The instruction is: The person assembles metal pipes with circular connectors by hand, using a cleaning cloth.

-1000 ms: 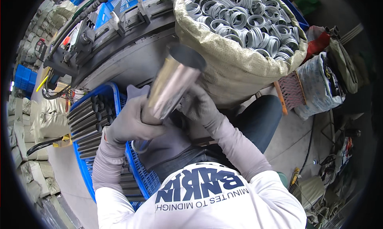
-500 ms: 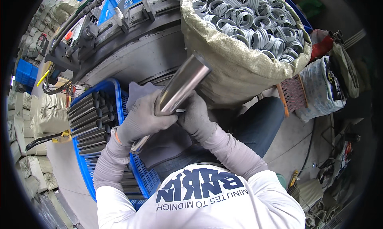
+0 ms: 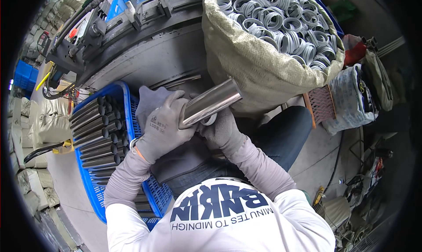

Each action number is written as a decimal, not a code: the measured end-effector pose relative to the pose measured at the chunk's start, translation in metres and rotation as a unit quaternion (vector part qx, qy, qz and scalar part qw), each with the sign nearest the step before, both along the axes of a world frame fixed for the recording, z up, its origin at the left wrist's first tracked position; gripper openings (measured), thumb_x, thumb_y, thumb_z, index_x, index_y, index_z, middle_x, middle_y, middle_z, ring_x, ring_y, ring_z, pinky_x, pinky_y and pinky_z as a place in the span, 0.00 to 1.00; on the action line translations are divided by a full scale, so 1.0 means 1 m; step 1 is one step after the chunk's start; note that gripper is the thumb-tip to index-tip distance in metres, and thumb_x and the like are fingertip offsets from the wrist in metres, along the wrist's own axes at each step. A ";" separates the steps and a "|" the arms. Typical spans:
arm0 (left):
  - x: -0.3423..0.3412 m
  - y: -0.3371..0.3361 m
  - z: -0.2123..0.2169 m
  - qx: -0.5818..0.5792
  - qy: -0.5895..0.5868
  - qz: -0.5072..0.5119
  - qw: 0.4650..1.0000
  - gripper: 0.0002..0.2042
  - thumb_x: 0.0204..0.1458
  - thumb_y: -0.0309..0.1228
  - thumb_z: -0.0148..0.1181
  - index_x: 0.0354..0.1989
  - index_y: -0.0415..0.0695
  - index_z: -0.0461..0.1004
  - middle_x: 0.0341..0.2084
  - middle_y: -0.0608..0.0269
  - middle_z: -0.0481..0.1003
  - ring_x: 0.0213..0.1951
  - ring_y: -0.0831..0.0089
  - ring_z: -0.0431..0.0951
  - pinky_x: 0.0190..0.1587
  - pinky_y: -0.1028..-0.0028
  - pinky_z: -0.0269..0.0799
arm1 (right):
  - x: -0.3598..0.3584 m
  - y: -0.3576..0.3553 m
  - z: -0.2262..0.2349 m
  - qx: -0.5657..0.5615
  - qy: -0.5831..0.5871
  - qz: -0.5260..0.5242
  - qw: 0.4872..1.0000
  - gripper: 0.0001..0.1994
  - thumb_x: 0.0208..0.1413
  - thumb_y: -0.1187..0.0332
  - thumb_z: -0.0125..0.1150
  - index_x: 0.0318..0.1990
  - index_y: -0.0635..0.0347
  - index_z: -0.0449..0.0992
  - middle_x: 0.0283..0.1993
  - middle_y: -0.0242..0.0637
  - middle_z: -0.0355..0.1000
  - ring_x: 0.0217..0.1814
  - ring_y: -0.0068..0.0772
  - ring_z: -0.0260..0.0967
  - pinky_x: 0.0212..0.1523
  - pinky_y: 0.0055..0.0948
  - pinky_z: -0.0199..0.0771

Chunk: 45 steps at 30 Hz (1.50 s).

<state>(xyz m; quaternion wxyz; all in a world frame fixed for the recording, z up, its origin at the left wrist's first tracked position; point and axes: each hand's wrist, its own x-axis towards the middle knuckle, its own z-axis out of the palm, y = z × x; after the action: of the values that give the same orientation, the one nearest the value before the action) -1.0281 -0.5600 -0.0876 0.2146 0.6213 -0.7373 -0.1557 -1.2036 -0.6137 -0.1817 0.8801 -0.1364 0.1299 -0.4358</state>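
My fingers (image 3: 176,103) on the left hand (image 3: 160,126), in a grey knit work glove, are curled tight around the near end of a shiny, polished steel tube (image 3: 211,103), and I hold it above my lap, its open far end tilted up and to the right so that it nearly touches the woven sack. My right hand (image 3: 222,130), gloved the same, sits just under the tube where the left hand grips it, its fingers bent against a pale plastic ring (image 3: 211,119) at the tube's underside; I cannot tell whether they pinch the ring or only press on it. The tall beige woven sack (image 3: 255,72) stands just beyond the tube, heaped with pale grey plastic rings (image 3: 281,21). At my left, a blue plastic crate (image 3: 125,100) holds rows of dark metal tubes (image 3: 94,129) lying side by side, close beside my left forearm. Beyond both, a large grey curved machine housing (image 3: 154,54) runs across the top.
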 end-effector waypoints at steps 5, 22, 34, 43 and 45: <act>0.022 0.004 0.008 -0.013 -0.005 0.020 1.000 0.27 0.44 0.33 0.74 0.55 0.41 0.77 0.49 0.46 0.79 0.46 0.44 0.83 0.50 0.54 0.78 | -0.027 -0.009 -0.002 -0.162 0.222 -0.064 0.959 0.19 0.70 0.58 0.60 0.61 0.58 0.73 0.55 0.42 0.79 0.54 0.40 0.81 0.53 0.36 0.84; 0.013 0.009 -0.043 0.029 -0.121 -0.044 0.991 0.22 0.42 0.34 0.73 0.47 0.45 0.76 0.37 0.52 0.77 0.41 0.50 0.80 0.45 0.55 0.74 | -0.065 -0.046 0.024 -0.441 0.419 -0.098 0.787 0.17 0.69 0.69 0.54 0.53 0.72 0.84 0.43 0.43 0.85 0.43 0.30 0.84 0.50 0.26 0.81; 0.012 0.010 -0.047 0.033 -0.152 -0.046 0.987 0.25 0.41 0.36 0.75 0.48 0.44 0.74 0.37 0.54 0.77 0.41 0.53 0.81 0.45 0.57 0.75 | -0.060 -0.042 0.028 -0.402 0.428 -0.051 0.808 0.17 0.69 0.68 0.52 0.49 0.73 0.85 0.40 0.41 0.84 0.41 0.26 0.79 0.47 0.26 0.78; 0.019 0.011 -0.047 -0.004 -0.122 -0.045 0.992 0.22 0.41 0.36 0.76 0.44 0.44 0.74 0.36 0.55 0.78 0.39 0.53 0.81 0.43 0.58 0.76 | -0.052 -0.038 0.034 -0.470 0.532 -0.078 0.700 0.16 0.70 0.67 0.51 0.49 0.66 0.85 0.46 0.45 0.85 0.47 0.34 0.83 0.54 0.31 0.80; 0.024 0.014 -0.040 0.008 -0.086 -0.049 0.995 0.22 0.42 0.34 0.74 0.47 0.43 0.77 0.38 0.52 0.79 0.42 0.49 0.81 0.45 0.55 0.75 | -0.051 -0.036 0.050 -0.481 0.493 -0.085 0.719 0.15 0.69 0.69 0.52 0.52 0.65 0.83 0.51 0.43 0.84 0.51 0.36 0.82 0.54 0.32 0.80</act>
<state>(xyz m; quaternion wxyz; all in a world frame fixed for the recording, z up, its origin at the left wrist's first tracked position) -1.0045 -0.5462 -0.1278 0.1376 0.5970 -0.7814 -0.1184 -1.2545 -0.6502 -0.1315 0.4662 -0.7257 0.3294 -0.3840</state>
